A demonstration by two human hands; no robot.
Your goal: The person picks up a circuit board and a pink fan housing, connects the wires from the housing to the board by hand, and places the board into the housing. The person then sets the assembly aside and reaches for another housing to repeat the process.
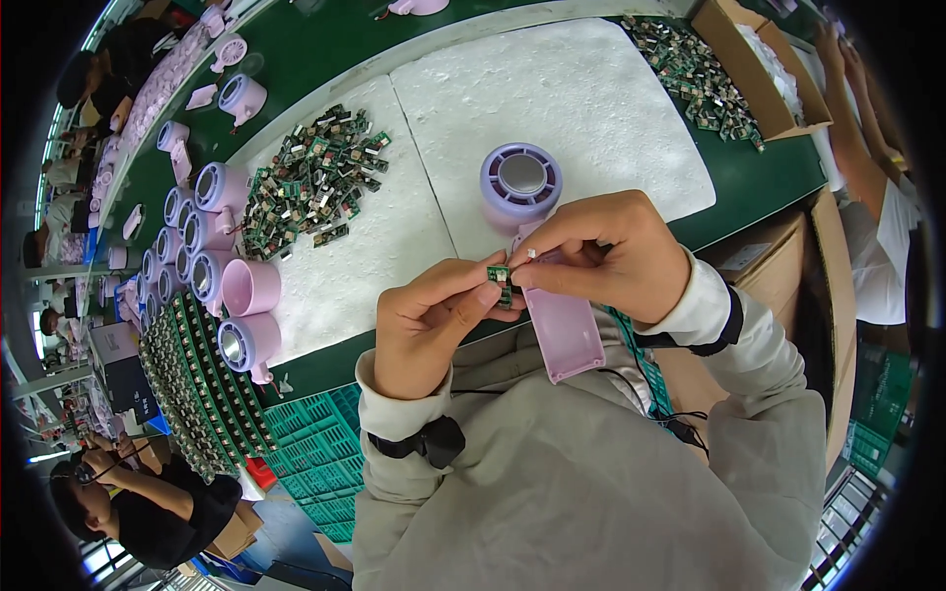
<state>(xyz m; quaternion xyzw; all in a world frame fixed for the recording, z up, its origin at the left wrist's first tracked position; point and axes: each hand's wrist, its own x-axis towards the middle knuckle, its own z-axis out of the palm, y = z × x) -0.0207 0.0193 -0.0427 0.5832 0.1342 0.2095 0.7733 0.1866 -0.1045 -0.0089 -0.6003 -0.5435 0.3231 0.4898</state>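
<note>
My left hand pinches a small green circuit board between thumb and fingers. Against the board's right side, my right hand has its thumb and forefinger closed around a small white plug; what its fingertips grip is partly hidden. Under my right hand runs an open pink handle shell, its hollow side up. It leads up to a round purple fan head with a silver disc in its middle, lying on the white sheet. My right hand's fingers cover where the two meet.
Loose circuit boards lie in a pile at left and another at far right, beside a cardboard box. Several fan heads crowd the left edge near stacked board panels. A green crate stands below. Other people work around.
</note>
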